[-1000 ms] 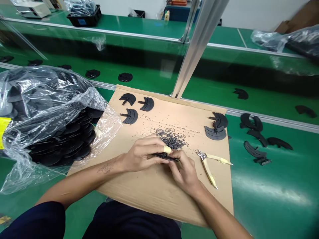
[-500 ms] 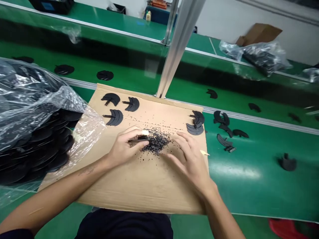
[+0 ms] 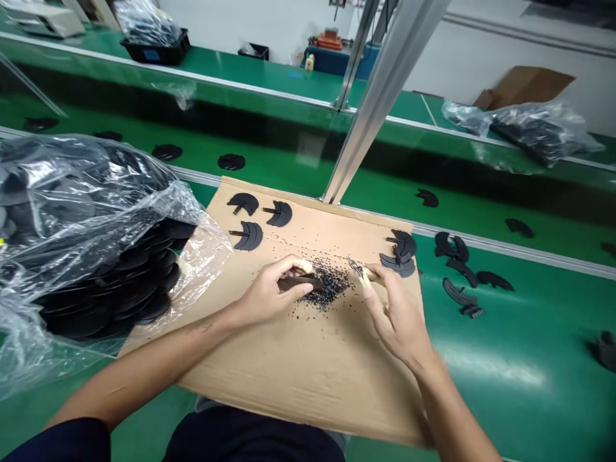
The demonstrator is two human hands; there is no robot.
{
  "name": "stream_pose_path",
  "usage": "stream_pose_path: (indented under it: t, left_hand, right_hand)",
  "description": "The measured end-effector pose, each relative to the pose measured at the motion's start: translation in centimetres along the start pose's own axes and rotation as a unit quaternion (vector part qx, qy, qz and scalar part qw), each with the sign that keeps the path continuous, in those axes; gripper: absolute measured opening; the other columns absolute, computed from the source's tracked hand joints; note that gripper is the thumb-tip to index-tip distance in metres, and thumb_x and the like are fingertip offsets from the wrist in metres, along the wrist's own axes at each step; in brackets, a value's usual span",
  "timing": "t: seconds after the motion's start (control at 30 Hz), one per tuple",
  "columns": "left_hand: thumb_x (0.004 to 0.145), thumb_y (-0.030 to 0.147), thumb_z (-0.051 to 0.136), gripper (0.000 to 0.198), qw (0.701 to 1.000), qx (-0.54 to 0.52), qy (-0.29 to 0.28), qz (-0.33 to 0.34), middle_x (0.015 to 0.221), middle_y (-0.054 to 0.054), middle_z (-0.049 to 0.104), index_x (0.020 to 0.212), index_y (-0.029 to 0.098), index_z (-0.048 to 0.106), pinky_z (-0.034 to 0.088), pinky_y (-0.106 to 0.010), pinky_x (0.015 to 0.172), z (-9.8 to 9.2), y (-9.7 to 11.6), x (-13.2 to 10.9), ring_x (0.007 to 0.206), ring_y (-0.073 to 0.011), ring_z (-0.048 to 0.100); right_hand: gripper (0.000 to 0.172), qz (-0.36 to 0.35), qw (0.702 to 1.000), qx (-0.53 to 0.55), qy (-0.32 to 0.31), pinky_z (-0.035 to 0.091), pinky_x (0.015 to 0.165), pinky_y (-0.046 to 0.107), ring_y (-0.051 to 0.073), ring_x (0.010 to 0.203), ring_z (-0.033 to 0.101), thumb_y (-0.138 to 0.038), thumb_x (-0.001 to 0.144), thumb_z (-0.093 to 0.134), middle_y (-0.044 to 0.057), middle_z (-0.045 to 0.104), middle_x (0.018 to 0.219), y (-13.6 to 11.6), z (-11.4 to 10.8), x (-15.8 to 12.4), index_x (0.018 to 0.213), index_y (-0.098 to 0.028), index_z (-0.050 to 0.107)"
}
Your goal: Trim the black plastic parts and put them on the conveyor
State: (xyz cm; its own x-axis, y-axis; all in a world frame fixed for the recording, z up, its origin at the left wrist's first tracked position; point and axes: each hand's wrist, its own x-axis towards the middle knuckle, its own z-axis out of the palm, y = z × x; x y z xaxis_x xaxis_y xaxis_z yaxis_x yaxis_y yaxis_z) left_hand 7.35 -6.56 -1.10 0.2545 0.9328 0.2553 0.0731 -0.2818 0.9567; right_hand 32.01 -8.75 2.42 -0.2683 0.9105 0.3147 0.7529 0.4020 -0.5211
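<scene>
My left hand pinches a dark curved part between thumb and fingers, over the left side of a pile of small black bits. To the right of the pile, my right hand is closed around small metal-tipped cutters, whose tip points up and left. Both hands are above a brown cardboard sheet. Black fan-shaped parts lie on its upper left, and two more overlap at its right edge.
A clear plastic bag with many black discs bulges at the left. Loose black pieces lie on the green table at the right. A metal post rises behind the cardboard, beside a rail and a green belt with black parts.
My right hand, open and without a tool before, now grips the cutters. The part in my left hand shows a broader side. The whole view has shifted, so things appear farther right and lower.
</scene>
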Motion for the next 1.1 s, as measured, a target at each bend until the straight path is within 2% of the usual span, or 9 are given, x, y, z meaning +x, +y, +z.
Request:
stream_pose_path:
  t: [0.13,0.27,0.4,0.7,1.1]
  left_hand:
    - [0.086,0.024,0.072,0.016,0.999,-0.022,0.023,0.018,0.096,-0.007,0.075,0.098,0.014,0.07,0.061,-0.031,0.082,-0.3,-0.4,0.4,0.089,-0.0178,0.072]
    - [0.086,0.026,0.074,0.018,0.999,-0.023,0.011,0.028,0.098,-0.008,0.077,0.1,0.014,0.073,0.061,-0.035,0.087,-0.6,-0.8,0.5,0.092,-0.0194,0.073]
    - [0.085,0.027,0.076,0.018,0.998,-0.011,-0.007,0.058,0.096,-0.009,0.077,0.099,0.015,0.075,0.061,-0.035,0.086,-0.8,-0.9,0.6,0.09,-0.0186,0.073]
    - [0.084,0.025,0.078,0.016,0.993,0.018,-0.04,0.106,0.089,-0.008,0.076,0.096,0.015,0.077,0.059,-0.029,0.076,-1.0,-0.7,0.7,0.083,-0.0157,0.072]
    - [0.082,0.03,0.08,0.018,0.994,-0.002,-0.039,0.104,0.084,-0.008,0.078,0.095,0.016,0.079,0.061,-0.029,0.071,-1.0,-0.6,0.7,0.076,-0.0157,0.072]
  right_hand:
    - [0.031,-0.027,0.994,0.106,-0.002,0.055,0.082,0.038,0.024,0.097,0.066,-0.035,0.101,0.047,0.012,0.068,0.11,-1.0,2.9,2.1,0.125,-0.019,0.057]
    - [0.025,-0.063,0.989,0.131,-0.014,0.055,0.075,0.037,0.023,0.087,0.065,-0.033,0.096,0.057,0.009,0.068,0.097,-0.4,4.2,1.3,0.116,-0.019,0.062]
    - [0.029,-0.096,0.989,0.116,0.005,0.055,0.076,0.039,0.024,0.089,0.065,-0.03,0.092,0.061,0.01,0.069,0.099,0.1,3.9,0.3,0.12,-0.02,0.061]
    - [0.036,-0.127,0.988,0.087,0.011,0.053,0.074,0.04,0.024,0.086,0.063,-0.03,0.09,0.065,0.011,0.069,0.102,0.2,3.7,0.1,0.125,-0.02,0.059]
    - [0.032,-0.146,0.987,0.06,0.012,0.053,0.068,0.037,0.022,0.08,0.063,-0.029,0.093,0.066,0.01,0.07,0.095,0.2,3.3,0.0,0.124,-0.019,0.062]
